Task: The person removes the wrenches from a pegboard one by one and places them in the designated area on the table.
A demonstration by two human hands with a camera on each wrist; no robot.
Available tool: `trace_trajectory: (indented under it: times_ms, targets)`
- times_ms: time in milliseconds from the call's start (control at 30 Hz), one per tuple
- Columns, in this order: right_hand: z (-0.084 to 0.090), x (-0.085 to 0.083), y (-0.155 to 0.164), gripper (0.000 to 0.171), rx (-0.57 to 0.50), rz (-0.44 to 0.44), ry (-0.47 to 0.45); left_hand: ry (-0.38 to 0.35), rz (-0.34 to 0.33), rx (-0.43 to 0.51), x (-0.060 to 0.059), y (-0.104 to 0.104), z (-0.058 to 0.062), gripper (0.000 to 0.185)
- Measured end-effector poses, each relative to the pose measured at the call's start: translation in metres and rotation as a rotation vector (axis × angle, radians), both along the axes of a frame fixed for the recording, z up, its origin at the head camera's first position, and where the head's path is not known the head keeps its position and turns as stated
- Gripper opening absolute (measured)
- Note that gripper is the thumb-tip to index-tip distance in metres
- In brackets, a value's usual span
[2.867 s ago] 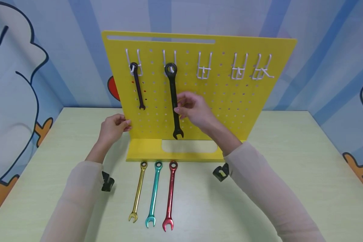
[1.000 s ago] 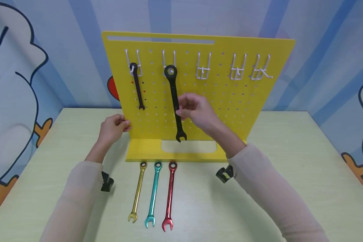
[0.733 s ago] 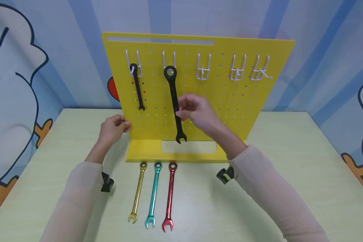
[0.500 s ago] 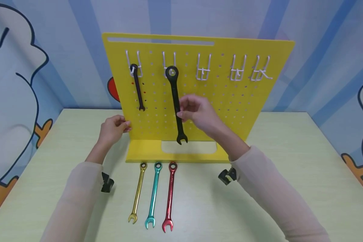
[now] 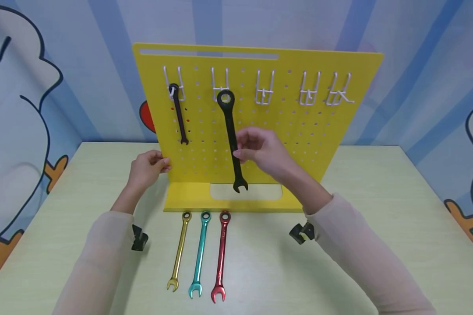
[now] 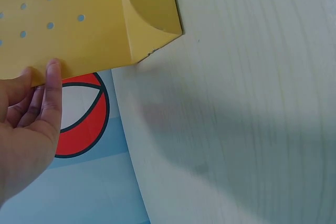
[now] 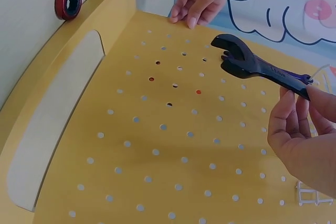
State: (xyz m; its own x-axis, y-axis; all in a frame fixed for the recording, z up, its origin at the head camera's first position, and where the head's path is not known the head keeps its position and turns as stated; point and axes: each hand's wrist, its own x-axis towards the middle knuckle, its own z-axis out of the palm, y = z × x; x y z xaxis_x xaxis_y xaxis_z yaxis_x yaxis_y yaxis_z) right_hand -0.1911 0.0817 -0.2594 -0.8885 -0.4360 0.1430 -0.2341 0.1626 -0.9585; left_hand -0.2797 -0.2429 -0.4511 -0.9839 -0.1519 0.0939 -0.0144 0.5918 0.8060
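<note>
My right hand (image 5: 266,153) pinches a large black combination wrench (image 5: 230,124) at mid-shaft, its ring end up and its open end down. The ring is in front of the second white hook (image 5: 220,81); whether the hook tip passes through it, I cannot tell. In the right wrist view the wrench's open end (image 7: 236,59) points away from the fingers. My left hand (image 5: 147,168) grips the left edge of the yellow pegboard (image 5: 323,63) between thumb and fingers, also plain in the left wrist view. A smaller dark wrench (image 5: 179,116) hangs on the leftmost hook.
Before the board's base lie a gold wrench (image 5: 179,253), a teal wrench (image 5: 200,256) and a red wrench (image 5: 222,258), side by side on the pale table (image 5: 378,210). Three more hooks, such as the middle hook (image 5: 264,89), are on the board's right part.
My right hand has moved down and slightly right with the black wrench, so its ring sits lower against the second hook. My left hand has stayed on the board's edge.
</note>
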Motion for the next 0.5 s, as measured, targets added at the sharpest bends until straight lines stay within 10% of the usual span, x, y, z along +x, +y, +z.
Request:
trace_trajectory:
  times_ms: [267,500]
  targets:
    - [0.001,0.004,0.002,0.016,0.0,0.012,0.001,-0.124,0.003,0.062,0.052,0.036,0.081,0.026]
    - [0.003,0.006,0.003,0.015,0.008,0.014,0.008,-0.024,-0.027,0.038,0.008,0.003,0.012,0.04]
